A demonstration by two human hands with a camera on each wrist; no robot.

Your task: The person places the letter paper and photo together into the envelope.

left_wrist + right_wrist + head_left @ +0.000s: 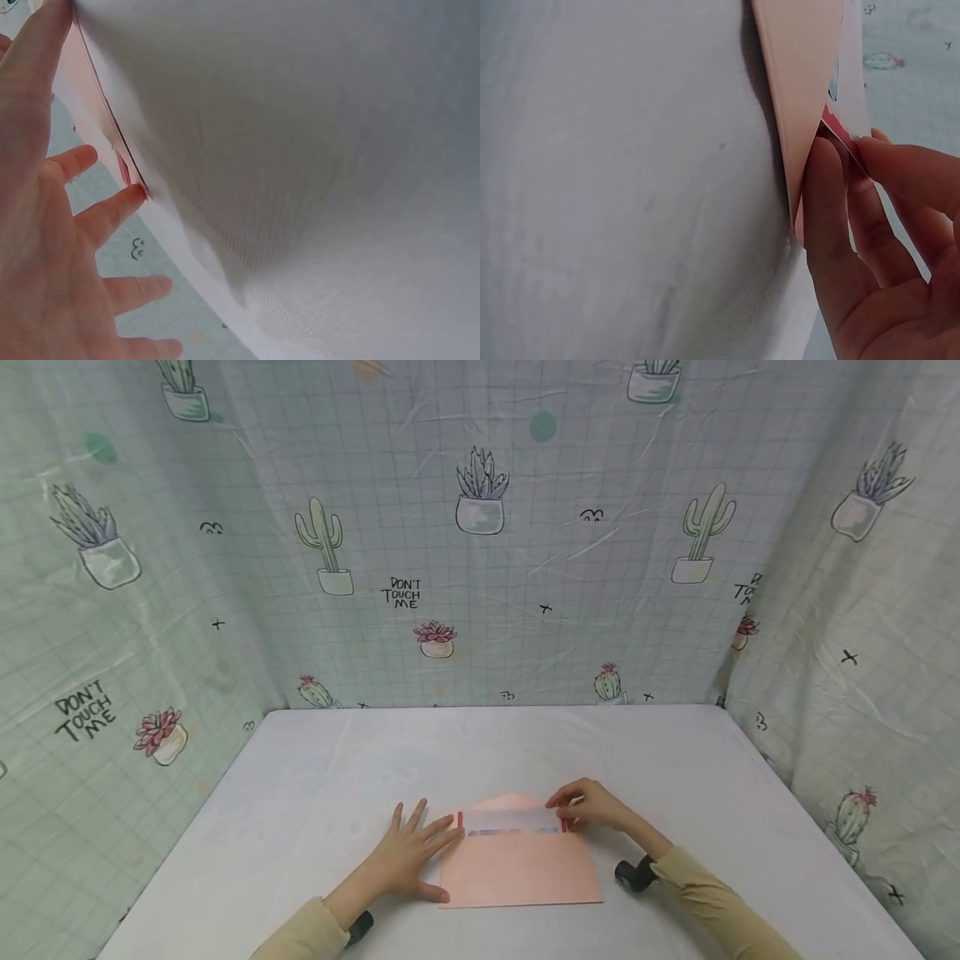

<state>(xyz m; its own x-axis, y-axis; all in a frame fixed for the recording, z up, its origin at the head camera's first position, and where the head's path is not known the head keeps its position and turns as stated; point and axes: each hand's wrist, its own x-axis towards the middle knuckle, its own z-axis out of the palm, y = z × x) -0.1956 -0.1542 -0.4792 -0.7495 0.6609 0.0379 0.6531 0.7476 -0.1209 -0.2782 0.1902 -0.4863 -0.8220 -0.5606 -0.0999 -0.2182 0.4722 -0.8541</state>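
A peach-pink envelope point(521, 872) lies on the white table with its pointed flap point(512, 800) at the far side. Out of its mouth shows a strip of a white card point(513, 820) with red ends; the lower part is hidden inside. My left hand point(408, 857) spreads its fingers, the thumb and some fingertips touching the envelope's left edge. At the card's right end, my right hand point(592, 804) pinches the corner. In the right wrist view the thumb lies close against the envelope point(799, 67), and a fingertip touches the card point(853, 97).
The white table point(360, 752) reaches back to a hanging cloth point(390, 543) printed with potted cacti, which also hangs at both sides. Black devices point(636, 874) sit at both wrists, close above the table. Beige sleeves point(712, 893) cover the forearms.
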